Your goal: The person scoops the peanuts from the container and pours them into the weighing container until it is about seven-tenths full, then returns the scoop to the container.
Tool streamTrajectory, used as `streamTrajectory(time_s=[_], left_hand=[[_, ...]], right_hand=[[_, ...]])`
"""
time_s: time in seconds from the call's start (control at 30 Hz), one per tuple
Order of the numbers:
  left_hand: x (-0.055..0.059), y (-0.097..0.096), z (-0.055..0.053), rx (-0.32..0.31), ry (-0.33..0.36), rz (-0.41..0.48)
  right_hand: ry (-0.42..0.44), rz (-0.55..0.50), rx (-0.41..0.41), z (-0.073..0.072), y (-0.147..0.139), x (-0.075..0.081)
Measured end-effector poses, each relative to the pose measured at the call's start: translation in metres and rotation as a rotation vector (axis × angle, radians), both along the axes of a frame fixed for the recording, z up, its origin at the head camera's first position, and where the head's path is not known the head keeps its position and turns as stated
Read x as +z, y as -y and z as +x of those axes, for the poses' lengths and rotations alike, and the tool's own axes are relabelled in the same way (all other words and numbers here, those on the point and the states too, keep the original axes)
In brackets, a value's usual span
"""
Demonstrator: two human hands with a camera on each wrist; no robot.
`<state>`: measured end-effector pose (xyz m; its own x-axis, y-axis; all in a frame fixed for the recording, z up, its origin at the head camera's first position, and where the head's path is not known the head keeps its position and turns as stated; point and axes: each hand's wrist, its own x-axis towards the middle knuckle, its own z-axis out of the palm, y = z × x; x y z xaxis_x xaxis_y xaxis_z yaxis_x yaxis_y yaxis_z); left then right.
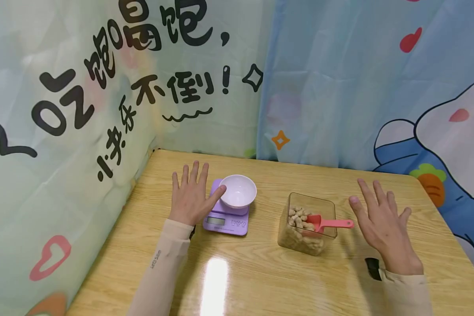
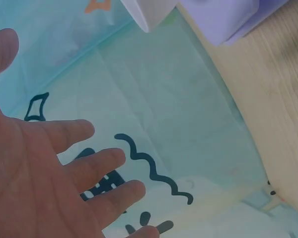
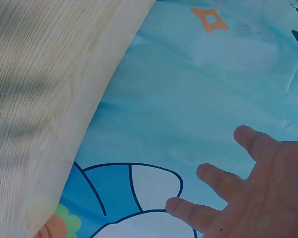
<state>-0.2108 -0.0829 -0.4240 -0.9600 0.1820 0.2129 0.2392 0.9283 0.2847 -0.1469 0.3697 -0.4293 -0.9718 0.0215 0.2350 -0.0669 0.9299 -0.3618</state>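
Note:
My left hand (image 1: 191,199) is spread with straight fingers beside a purple kitchen scale (image 1: 226,221), its thumb overlapping the edge of a white bowl (image 1: 238,192) in the head view. That bowl sits on the scale's platform. On the right, my right hand (image 1: 385,224) is also spread, palm down, holding nothing. Between the hands stands a clear brownish square container (image 1: 300,243) of peanuts (image 1: 298,219) in their shells. A pink scoop (image 1: 335,223) lies in it, handle sticking out over the right rim towards my right hand. The left wrist view catches the bowl (image 2: 148,12) and scale (image 2: 221,20).
All of it stands on a light wooden table (image 1: 260,281). Printed cloth hangs along the left side and the back: a pale green sheet (image 1: 205,131) with black lettering and a blue sheet (image 1: 332,109) with a cartoon animal.

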Motion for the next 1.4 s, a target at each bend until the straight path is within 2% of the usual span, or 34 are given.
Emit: streamTrajectory(time_s=[0.2, 0.4, 0.5, 0.73, 0.87, 1.03, 1.17, 1.4], left_hand=[[0.001, 0.000, -0.001, -0.015, 0.000, 0.008], [0.009, -0.004, -0.007, -0.074, 0.008, 0.073], [0.014, -0.008, -0.011, -0.141, 0.021, 0.110], [0.023, -0.037, -0.022, -0.380, 0.034, 0.141], [0.020, -0.059, -0.025, -0.476, 0.065, 0.141], [0.014, -0.084, -0.024, -0.560, 0.111, 0.133], [0.008, -0.101, -0.020, -0.603, 0.157, 0.130], [-0.004, -0.128, -0.014, -0.663, 0.195, 0.096]], right_hand=[[0.000, -0.008, -0.004, 0.002, 0.001, 0.000], [-0.001, -0.008, 0.001, 0.003, 0.002, 0.000], [-0.004, -0.002, 0.002, 0.002, 0.002, 0.000], [-0.009, -0.001, 0.000, 0.002, 0.003, 0.000], [-0.006, -0.001, 0.001, 0.002, 0.003, 0.000], [-0.001, -0.007, 0.003, 0.003, 0.003, 0.000], [0.000, -0.010, 0.006, 0.004, 0.003, -0.001], [0.002, -0.019, 0.008, 0.005, 0.004, -0.003]])
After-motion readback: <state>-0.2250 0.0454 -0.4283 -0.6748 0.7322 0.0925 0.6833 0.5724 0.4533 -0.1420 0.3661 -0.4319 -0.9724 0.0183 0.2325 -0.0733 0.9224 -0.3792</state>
